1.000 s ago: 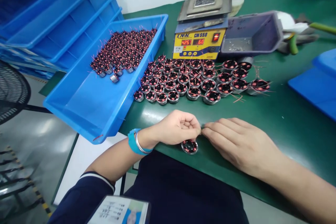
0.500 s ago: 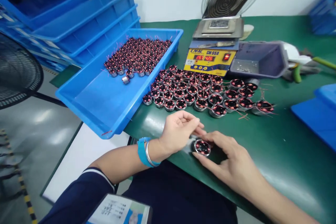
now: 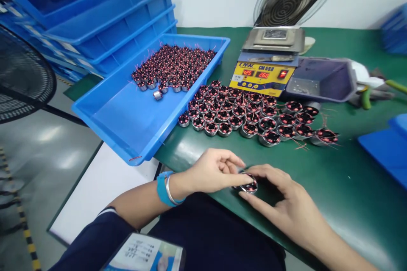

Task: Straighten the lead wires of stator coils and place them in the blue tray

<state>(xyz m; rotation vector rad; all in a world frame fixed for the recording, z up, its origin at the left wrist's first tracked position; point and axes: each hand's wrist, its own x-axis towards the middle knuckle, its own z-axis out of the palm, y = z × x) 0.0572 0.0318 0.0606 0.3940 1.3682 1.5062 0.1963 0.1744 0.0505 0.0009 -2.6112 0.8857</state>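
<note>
In the head view, a small round motor stator point(image 3: 249, 187) with copper windings and a metal rim is near the front edge of the green bench. My right hand point(image 3: 286, 199) grips it from the right, index finger at its far side and thumb at its near side. My left hand point(image 3: 219, 171) comes in from the left, its thumb pressing onto the stator's top and its other fingers partly curled at the left side. The left fingers and thumb cover part of the stator. Farther back, several like stators point(image 3: 224, 128) stand in rows on the bench.
A blue tray point(image 3: 114, 129) with many stators stands at the left, beside stacked blue crates point(image 3: 127, 21). Behind the rows sit a yellow soldering pot point(image 3: 263, 78) and a purple bin point(image 3: 327, 89). A black fan point(image 3: 22, 72) is far left; a blue container point(image 3: 384, 148) lies right.
My left thumb has come down onto the stator; before, the left hand hovered beside it with thumb raised. My right hand keeps its hold. The camera view has shifted slightly.
</note>
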